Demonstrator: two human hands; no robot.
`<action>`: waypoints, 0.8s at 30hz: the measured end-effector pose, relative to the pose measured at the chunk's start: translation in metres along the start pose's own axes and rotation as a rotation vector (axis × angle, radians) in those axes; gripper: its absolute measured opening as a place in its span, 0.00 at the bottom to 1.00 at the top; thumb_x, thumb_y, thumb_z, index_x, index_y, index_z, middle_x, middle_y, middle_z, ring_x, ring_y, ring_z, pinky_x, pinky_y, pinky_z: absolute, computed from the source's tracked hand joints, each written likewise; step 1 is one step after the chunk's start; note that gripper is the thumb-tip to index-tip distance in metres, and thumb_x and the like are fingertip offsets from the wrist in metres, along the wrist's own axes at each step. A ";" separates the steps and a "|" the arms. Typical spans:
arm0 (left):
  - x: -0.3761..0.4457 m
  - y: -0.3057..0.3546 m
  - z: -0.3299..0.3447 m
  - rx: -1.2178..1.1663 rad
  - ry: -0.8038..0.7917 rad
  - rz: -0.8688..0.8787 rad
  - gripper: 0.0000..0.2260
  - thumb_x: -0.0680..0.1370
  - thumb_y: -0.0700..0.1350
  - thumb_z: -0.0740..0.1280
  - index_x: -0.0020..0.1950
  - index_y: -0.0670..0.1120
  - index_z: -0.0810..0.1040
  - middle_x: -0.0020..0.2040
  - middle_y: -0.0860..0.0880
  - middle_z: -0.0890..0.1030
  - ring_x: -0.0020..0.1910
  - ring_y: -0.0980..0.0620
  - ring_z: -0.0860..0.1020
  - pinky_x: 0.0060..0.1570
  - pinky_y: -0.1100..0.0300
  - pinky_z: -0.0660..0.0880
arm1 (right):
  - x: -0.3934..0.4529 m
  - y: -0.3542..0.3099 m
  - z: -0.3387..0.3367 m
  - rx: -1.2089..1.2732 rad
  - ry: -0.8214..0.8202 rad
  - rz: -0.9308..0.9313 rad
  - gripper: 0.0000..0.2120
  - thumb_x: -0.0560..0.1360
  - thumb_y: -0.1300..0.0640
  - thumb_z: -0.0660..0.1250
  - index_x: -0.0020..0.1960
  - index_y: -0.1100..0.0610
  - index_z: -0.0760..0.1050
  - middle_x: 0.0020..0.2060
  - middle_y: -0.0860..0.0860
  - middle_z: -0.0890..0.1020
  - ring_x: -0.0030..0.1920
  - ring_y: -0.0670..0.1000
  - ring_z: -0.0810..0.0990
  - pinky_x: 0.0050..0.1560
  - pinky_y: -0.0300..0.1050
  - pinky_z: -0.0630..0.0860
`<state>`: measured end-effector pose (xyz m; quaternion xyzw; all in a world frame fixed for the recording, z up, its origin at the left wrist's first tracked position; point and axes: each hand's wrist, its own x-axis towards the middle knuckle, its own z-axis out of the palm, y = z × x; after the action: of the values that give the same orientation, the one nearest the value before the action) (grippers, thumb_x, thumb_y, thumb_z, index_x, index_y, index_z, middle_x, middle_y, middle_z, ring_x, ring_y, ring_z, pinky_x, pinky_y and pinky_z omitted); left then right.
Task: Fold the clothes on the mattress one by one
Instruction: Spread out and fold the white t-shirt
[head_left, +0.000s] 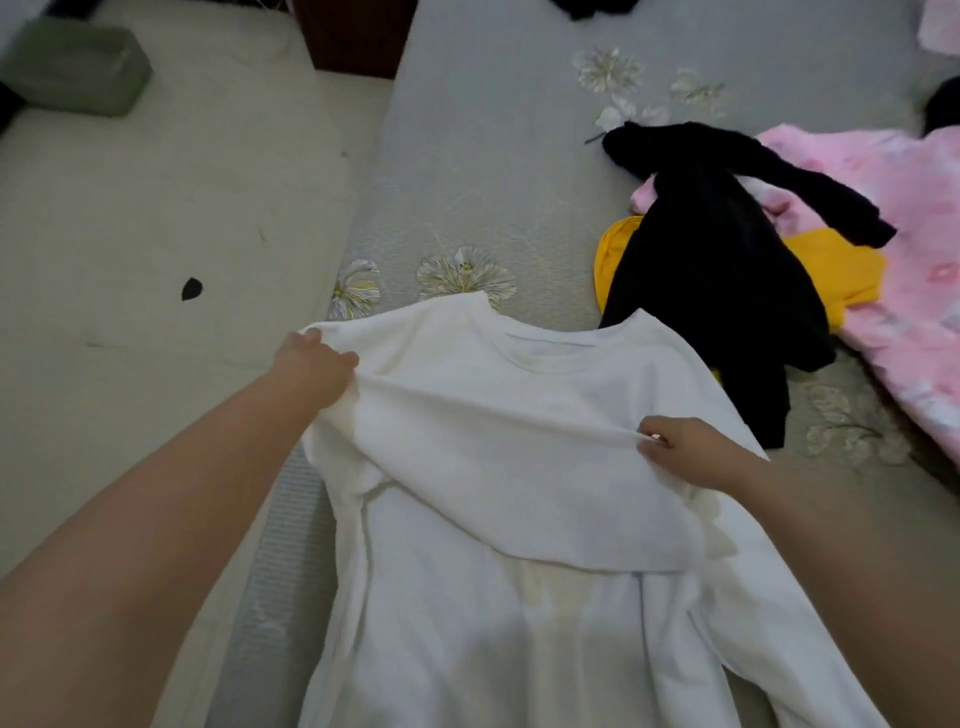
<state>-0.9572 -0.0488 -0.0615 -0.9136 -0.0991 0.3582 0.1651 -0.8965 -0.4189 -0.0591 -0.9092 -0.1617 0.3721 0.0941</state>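
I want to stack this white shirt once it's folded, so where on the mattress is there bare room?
Bare mattress lies beyond the white shirt collar, bordered by the floor edge on the left and the black garment on the right. The right side is crowded: black, yellow garment and pink fabric piled together.

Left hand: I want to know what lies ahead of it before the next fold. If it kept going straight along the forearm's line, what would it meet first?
Probably only bare mattress. The left hand, gripping the white shirt at the shoulder, points up and right toward the flower print; depth is unclear.
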 end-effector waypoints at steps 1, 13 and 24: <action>0.009 -0.004 0.006 0.038 -0.019 0.006 0.16 0.80 0.46 0.51 0.68 0.51 0.62 0.65 0.46 0.72 0.67 0.45 0.63 0.61 0.56 0.64 | 0.013 -0.005 0.003 -0.032 -0.025 0.012 0.05 0.79 0.57 0.56 0.45 0.55 0.67 0.46 0.56 0.77 0.48 0.55 0.75 0.39 0.42 0.64; -0.007 0.062 0.096 -0.656 0.565 0.111 0.35 0.75 0.63 0.53 0.58 0.31 0.74 0.60 0.26 0.71 0.59 0.24 0.68 0.53 0.31 0.66 | 0.073 0.043 0.036 0.018 0.491 0.186 0.14 0.79 0.57 0.56 0.57 0.66 0.71 0.47 0.65 0.78 0.47 0.63 0.77 0.42 0.51 0.68; -0.014 0.024 0.146 -0.521 0.509 0.377 0.20 0.67 0.35 0.53 0.56 0.41 0.75 0.53 0.28 0.77 0.51 0.22 0.73 0.45 0.32 0.72 | 0.074 0.056 0.058 -0.250 0.589 0.248 0.28 0.73 0.44 0.49 0.51 0.68 0.72 0.41 0.68 0.78 0.40 0.65 0.77 0.50 0.53 0.62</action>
<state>-1.0667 -0.0415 -0.1622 -0.9864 0.0267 0.1075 -0.1212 -0.8750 -0.4412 -0.1644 -0.9948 -0.0602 0.0795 -0.0213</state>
